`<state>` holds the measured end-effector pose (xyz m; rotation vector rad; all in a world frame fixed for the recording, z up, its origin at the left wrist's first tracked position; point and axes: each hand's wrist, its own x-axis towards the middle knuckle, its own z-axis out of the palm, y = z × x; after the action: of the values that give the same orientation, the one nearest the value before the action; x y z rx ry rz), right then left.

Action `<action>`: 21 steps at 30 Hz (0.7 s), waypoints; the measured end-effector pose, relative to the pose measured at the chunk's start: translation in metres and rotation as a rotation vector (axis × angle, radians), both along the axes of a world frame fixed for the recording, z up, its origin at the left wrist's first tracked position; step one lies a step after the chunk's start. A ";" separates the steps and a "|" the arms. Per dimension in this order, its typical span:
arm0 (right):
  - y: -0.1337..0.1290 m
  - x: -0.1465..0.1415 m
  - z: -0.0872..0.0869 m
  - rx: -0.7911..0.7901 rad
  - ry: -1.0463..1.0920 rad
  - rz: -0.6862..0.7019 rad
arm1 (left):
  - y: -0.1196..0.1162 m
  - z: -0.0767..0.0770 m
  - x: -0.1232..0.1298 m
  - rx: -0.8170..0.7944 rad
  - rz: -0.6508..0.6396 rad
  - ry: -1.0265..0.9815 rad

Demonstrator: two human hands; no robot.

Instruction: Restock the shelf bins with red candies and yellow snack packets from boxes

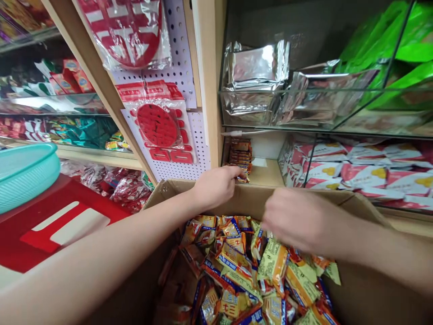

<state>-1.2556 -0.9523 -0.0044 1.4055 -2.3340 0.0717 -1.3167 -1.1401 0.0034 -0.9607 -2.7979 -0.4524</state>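
Many small orange, yellow and blue wrapped packets (233, 257) fill an open cardboard box (253, 201). Over the box's far edge reaches my left hand (216, 187), its fingers closed on a packet at the front of a stack of similar packets (241, 151) on the low shelf. My right hand (294, 221) is above the packets in the box, smeared by motion; its fingers look curled, and what they hold, if anything, cannot be seen.
Silver packs (257, 67) and green bags (406, 49) lie on the upper right shelf, pink and white packs (361, 174) below. Red decorations (157, 124) hang on a pegboard. A turquoise basket (29, 174) stands on a red box (67, 221) at left.
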 end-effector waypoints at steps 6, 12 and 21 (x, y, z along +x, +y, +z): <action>-0.015 0.001 -0.047 0.316 -0.372 -0.114 | 0.002 0.002 0.002 -0.001 0.000 0.020; -0.011 -0.013 -0.046 0.348 -0.453 -0.114 | 0.000 0.002 0.002 0.056 -0.025 -0.042; -0.006 -0.009 0.007 -0.376 -0.745 -0.279 | 0.000 0.019 0.014 0.560 -0.242 -0.410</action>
<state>-1.2645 -0.9587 0.0029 0.9433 -2.8517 1.0488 -1.3026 -1.1400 0.0222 -1.1612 -2.6120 -1.5188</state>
